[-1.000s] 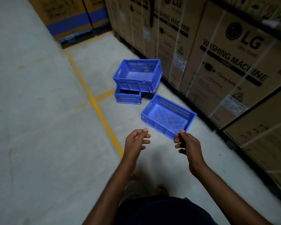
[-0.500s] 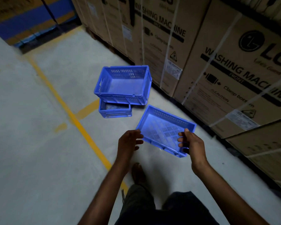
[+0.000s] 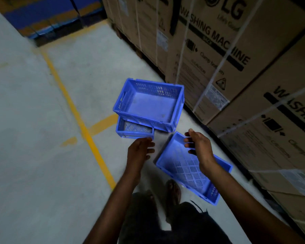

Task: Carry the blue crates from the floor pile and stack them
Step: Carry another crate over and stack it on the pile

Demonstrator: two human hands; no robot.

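The left hand is held out with fingers loosely curled and empty, just below the small crate. The right hand is held half open over the far corner of the shallow crate; contact cannot be told. A deep crate is set askew on the small crate, near the boxes.

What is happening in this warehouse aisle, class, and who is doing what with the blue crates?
A person reaches both bare hands toward three blue crates on the floor beside washing machine cartons. The left hand and right hand hold nothing, fingers loosely curled. A deep crate sits askew on a smaller crate. A shallow crate lies below the right hand. Nothing is lifted yet.
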